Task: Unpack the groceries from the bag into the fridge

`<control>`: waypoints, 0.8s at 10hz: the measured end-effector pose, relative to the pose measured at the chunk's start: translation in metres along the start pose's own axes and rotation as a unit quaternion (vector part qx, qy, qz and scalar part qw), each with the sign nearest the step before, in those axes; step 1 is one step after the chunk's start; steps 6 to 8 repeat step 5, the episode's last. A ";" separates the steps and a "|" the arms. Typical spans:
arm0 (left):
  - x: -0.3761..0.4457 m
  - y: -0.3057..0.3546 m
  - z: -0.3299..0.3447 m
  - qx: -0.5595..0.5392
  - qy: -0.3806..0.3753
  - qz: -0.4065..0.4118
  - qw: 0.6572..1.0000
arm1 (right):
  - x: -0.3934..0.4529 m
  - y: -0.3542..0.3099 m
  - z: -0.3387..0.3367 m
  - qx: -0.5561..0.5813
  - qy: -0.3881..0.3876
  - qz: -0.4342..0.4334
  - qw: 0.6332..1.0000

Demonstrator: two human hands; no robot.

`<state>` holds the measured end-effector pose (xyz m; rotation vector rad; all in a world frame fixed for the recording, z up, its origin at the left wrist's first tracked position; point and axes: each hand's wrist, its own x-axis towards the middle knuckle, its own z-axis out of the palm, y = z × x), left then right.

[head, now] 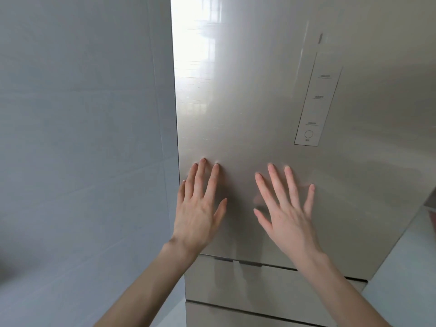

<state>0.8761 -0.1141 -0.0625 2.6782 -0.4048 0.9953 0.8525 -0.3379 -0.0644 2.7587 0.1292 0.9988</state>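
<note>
Right now both hands are flat and open-fingered on the shut fridge door (247, 109), left hand (200, 208) nearest its tall left edge, right hand (286, 211) toward the middle below the control panel (317, 107); no bag or groceries in view.

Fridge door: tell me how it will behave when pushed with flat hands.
The fridge door looks glossy, mirroring a window, so palms may slide. It seems a stiff panel, unlikely to flex. Both hands, left and right, lie spread flat on it.
</note>
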 end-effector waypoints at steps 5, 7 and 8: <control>-0.042 0.014 -0.075 -0.011 0.018 -0.068 0.997 | -0.005 0.004 -0.037 0.247 0.079 -0.051 0.964; -0.042 0.014 -0.075 -0.011 0.018 -0.068 0.997 | -0.005 0.004 -0.037 0.247 0.079 -0.051 0.964; -0.042 0.014 -0.075 -0.011 0.018 -0.068 0.997 | -0.005 0.004 -0.037 0.247 0.079 -0.051 0.964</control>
